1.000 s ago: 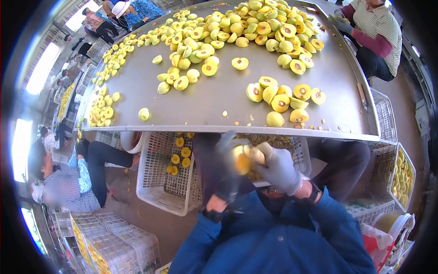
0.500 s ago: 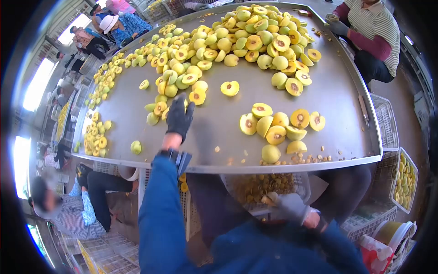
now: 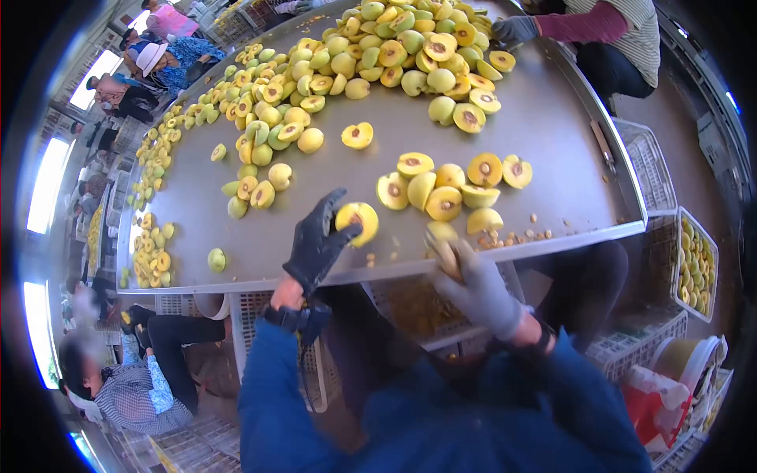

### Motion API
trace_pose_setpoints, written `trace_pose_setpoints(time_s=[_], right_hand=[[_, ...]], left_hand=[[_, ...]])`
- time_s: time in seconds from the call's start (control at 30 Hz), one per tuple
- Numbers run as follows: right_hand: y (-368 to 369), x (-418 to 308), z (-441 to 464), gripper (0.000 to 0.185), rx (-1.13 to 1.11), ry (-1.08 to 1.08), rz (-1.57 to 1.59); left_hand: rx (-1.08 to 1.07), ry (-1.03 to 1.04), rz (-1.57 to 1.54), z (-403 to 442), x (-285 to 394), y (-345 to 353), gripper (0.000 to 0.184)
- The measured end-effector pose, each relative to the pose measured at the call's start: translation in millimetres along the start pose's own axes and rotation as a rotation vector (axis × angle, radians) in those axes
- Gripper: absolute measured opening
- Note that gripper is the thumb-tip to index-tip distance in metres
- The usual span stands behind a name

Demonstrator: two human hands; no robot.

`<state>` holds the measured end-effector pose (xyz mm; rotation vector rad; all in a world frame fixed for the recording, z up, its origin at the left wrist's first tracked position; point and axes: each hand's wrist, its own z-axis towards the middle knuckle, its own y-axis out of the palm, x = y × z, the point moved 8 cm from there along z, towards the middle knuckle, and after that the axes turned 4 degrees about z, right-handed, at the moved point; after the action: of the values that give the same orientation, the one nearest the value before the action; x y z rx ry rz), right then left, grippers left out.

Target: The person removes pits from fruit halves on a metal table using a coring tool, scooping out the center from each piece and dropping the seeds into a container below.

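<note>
My left hand [image 3: 317, 243], in a black glove, holds a halved yellow fruit [image 3: 357, 224] above the metal table's [image 3: 300, 272] front edge, its cut face showing. To its right, my right hand [image 3: 477, 288], in a grey glove, is closed around a tool [image 3: 446, 257] whose shape is blurred. A group of cut fruit halves [image 3: 443, 203] lies just beyond my right hand, with small pits or pieces [image 3: 516, 238] beside it. Farther back on the table is a large heap of halved fruit [image 3: 371, 55].
A knife [image 3: 603, 147] lies near the table's right edge. A co-worker's gloved hand [image 3: 516, 30] touches the heap at the back right. Below the front edge is a crate [image 3: 418, 311]; a crate of fruit [image 3: 695, 264] stands at the right. Another person [image 3: 130, 394] sits at the lower left.
My left hand has drawn back from the fruit pile with a half in it. My right hand has risen to the table's edge. The co-worker's hand has reached to the heap.
</note>
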<state>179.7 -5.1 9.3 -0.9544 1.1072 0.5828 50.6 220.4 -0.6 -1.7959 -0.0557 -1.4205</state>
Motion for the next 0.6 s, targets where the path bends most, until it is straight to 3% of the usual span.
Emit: trace_pose_setpoints(time_s=[0.13, 0.23, 0.3, 0.37, 0.47, 0.6], right_hand=[[37.6, 0.7, 7.2, 0.031, 0.136, 0.005, 0.450], [71.0, 0.6, -29.0, 0.030, -0.124, 0.665, 1.155], [68.5, -11.4, -45.6, 0.028, -0.132, 0.655, 1.053], [68.0, -14.0, -56.9, 0.026, -0.038, 0.526, 0.972], [33.8, -45.1, -67.8, 0.028, -0.007, -0.178, -0.146], [21.8, -70.8, -73.4, 0.025, -0.011, -0.296, -0.362]], left_hand=[[-0.035, 0.036, 0.046, -70.2, 66.6, 35.8, 0.062], [0.356, 0.145, -0.250, -111.0, 89.3, 49.5, 0.052], [0.569, 0.163, -0.453, -130.7, 89.9, 62.7, 0.053], [0.571, 0.113, -0.609, -135.9, 84.6, 74.1, 0.052], [0.462, 0.056, -0.739, -138.4, 82.0, 79.3, 0.051], [0.366, 0.029, -0.776, -140.4, 87.4, 83.0, 0.049]])
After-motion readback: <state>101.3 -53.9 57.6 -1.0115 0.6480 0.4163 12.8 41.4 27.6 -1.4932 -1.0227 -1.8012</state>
